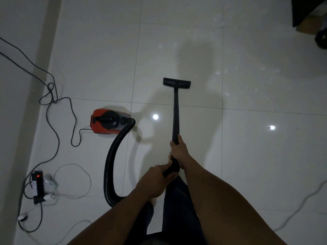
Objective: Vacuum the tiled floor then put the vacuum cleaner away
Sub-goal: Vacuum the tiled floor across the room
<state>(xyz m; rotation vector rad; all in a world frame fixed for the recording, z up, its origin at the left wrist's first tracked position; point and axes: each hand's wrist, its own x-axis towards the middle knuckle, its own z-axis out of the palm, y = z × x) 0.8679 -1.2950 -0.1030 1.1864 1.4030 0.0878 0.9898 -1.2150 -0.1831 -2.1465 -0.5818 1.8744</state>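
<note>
A black vacuum wand (pixel 176 110) runs away from me over the white tiled floor (pixel 247 147), and its flat floor head (pixel 176 83) lies on a tile ahead. My right hand (pixel 178 152) grips the wand's lower part. Just behind it, my left hand (pixel 157 183) grips the handle end where the hose joins. The ribbed black hose (pixel 113 163) curves left and up to the red and black vacuum cleaner body (pixel 108 123), which sits on the floor to the left. White specks of debris (pixel 247 76) lie scattered on the tiles to the right of the head.
A black power cord (pixel 53 110) loops across the floor at left from the wall (pixel 16 85). A power strip (pixel 39 187) with a red light and white cables lies at lower left. Another white cable (pixel 300 204) crosses the lower right. Dark furniture and a box (pixel 308 15) stand at upper right.
</note>
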